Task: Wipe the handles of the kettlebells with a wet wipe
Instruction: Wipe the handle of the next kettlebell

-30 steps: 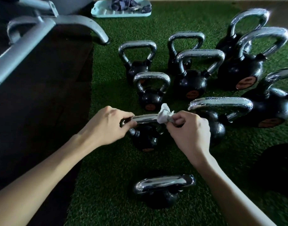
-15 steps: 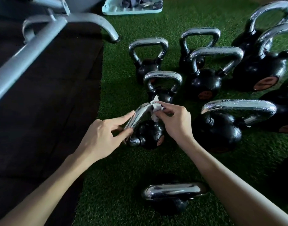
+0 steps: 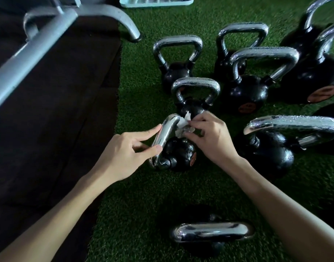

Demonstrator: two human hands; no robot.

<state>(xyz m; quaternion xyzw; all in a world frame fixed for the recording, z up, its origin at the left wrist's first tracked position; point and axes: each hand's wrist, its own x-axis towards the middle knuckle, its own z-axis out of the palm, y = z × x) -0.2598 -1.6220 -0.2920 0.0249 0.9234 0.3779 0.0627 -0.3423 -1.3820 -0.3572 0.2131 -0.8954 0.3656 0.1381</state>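
Left hand: the left hand (image 3: 124,154) pinches the chrome handle (image 3: 165,133) between thumb and forefinger, steadying it from the side
Right hand: the right hand (image 3: 209,138) has its fingertips bunched round the wet wipe (image 3: 182,125), pressing it against the far bend of that handle
Kettlebell in play: the small kettlebell (image 3: 179,152) sits on the green turf (image 3: 143,195) right between the two hands, with its handle running away from the person
What just changed: a second ago that handle lay crosswise, with the left hand wrapped over one end and the wipe at the other; now the bell is swung round and the left hand's hold has loosened to a light pinch
What it means: by my reading the top bar is done and the wipe is moving onto the corner and down the leg, so this one is close to finished
Wipe: crumpled, a white tuft sticking up past the fingers; I can't tell how damp it is
Still waiting: the bells behind, like the back kettlebell (image 3: 195,87) and the big kettlebell (image 3: 292,125), show beads of water on their handles
Nearest one: the front kettlebell (image 3: 209,231) sits apart, close to the person, with a smooth, shiny handle
Off to the side: a grey metal frame (image 3: 30,59) over a dark mat (image 3: 58,110)
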